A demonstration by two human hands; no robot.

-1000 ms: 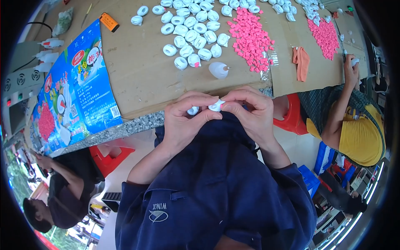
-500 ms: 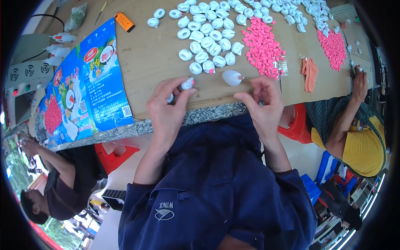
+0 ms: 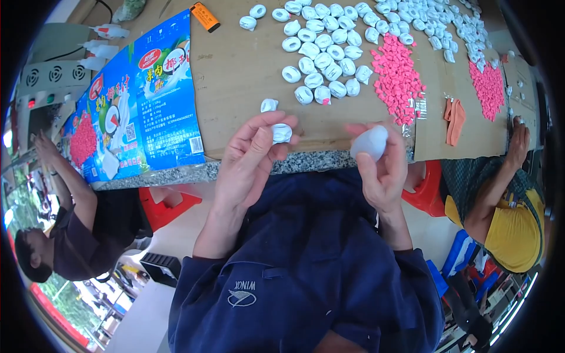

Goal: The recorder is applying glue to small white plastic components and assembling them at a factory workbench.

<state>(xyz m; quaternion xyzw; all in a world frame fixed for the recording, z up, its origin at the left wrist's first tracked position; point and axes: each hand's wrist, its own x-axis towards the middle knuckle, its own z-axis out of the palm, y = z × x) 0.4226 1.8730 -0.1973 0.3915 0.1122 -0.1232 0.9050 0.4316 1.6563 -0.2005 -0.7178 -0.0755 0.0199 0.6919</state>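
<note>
Between the thumb and fingers of my left hand point(image 3: 244, 162) is a small white oval plastic piece point(image 3: 282, 133) with dark markings. A similar loose piece point(image 3: 269, 105) lies on the cardboard just beyond those fingers. My right hand point(image 3: 385, 173) is closed around a small white squeeze bottle point(image 3: 369, 143), its rounded body facing up and its tip out of sight. Both hands are above the table's near edge, apart from each other. Farther off lie many matching white oval pieces point(image 3: 322, 60) in a spread group, with a heap of small pink pieces point(image 3: 398, 79) to their right.
A blue printed carton sheet point(image 3: 170, 112) covers the left, bearing another pink heap point(image 3: 82, 141). An orange box point(image 3: 205, 17) lies behind it. Orange finger cots or cloth strips point(image 3: 454, 120) and a further pink heap point(image 3: 487, 91) are at right. People sit on both sides.
My right hand has picked the squeeze bottle up from the table. One white piece now lies beyond my left hand, which holds another in its fingertips. The whole view has shifted slightly.
</note>
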